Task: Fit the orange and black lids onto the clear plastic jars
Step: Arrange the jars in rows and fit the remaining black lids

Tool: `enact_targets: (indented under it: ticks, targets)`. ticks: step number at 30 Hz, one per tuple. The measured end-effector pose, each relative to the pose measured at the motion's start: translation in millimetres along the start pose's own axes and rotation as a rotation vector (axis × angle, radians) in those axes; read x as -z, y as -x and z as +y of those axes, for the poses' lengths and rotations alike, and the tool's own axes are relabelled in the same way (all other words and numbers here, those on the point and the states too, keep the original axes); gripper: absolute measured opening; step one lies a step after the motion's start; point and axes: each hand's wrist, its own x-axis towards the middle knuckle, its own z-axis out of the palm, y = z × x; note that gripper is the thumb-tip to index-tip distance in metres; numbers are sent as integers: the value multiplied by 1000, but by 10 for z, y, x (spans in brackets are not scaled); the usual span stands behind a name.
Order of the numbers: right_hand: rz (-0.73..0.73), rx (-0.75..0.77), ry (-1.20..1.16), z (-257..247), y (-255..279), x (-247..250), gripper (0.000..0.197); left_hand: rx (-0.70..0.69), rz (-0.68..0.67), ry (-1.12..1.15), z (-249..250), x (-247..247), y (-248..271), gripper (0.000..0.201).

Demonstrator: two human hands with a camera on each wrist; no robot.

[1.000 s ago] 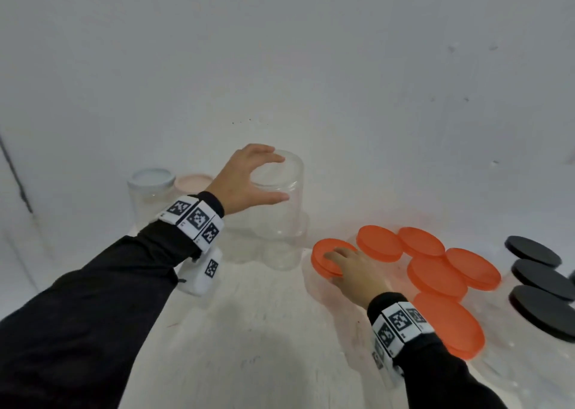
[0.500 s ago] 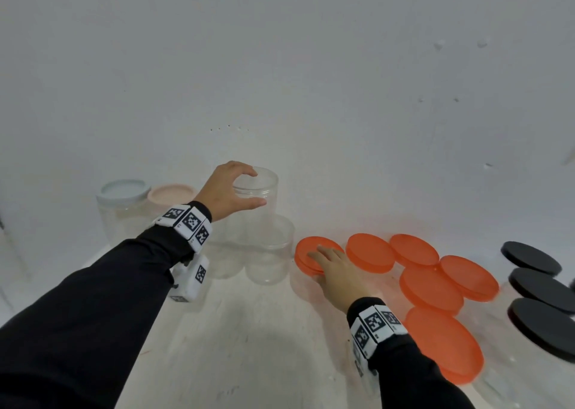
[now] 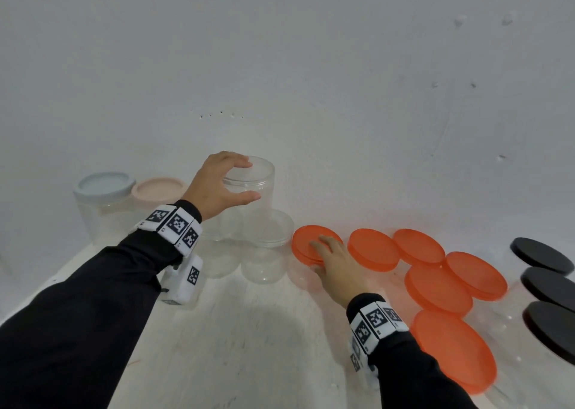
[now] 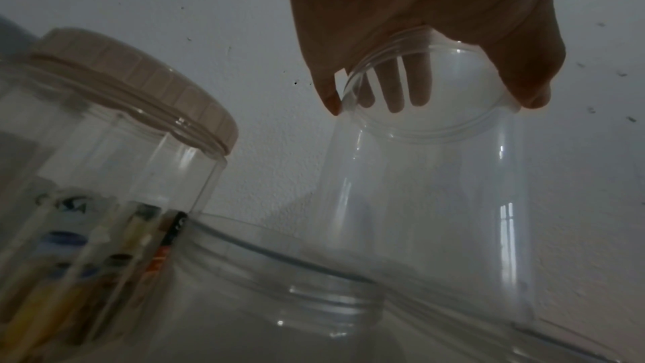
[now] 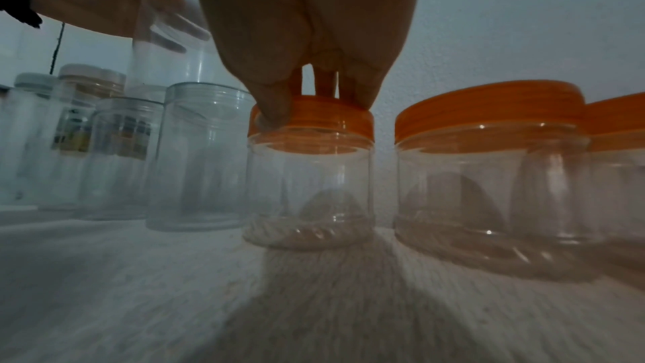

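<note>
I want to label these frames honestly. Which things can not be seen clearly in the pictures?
- Head view: the black lids are cut off by the right edge, so no count.
- Left wrist view: the label inside the beige-lidded jar is blurred, unreadable.
- Right wrist view: whether the orange lid under the right hand is fully seated; the fingers cover it.

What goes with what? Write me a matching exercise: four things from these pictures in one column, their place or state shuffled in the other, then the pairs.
1. tall clear jar
2. leftmost orange lid
3. black lids
4. pink-lidded jar

A. under the right hand's fingers
B. far right of the table
C. gripped at its open rim by the left hand
D. beside the grey-lidded jar

Pairs: 1-C, 2-A, 3-B, 4-D
</note>
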Motion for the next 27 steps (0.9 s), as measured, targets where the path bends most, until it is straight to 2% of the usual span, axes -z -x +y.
enact_targets:
  ticks: [5,7,9,11,14,17,21,24,27]
  targets:
    - [-2,0,-32,10,-43,-4,53,-4,1,-4,-14,-5,-18,53]
    - [-21,-14,6,12,-25,7,62,8,-6,6,-31,0,-21,56]
    - [12,-76,92,41,19,13,76,12,-1,14,-47,2,-23,58]
    - [78,-199,155,104,57,30,82,14,0,12,-49,-11,-18,54]
    - [77,-387,209,224,83,56,75,5,-5,4,-47,-30,-17,53]
    - [53,-494,190,282,95,38,59,-1,-3,0,-40,-26,-16,55]
    - [147,-481,180,309,98,2,42,-1,-11,-5,-16,-11,-3,59]
    - [167,-482,182,293,105,10,39,1,-8,-5,-9,0,-6,61]
    - [170,-478,196,277,119,-21,37,6,-8,-6,-13,14,-15,54]
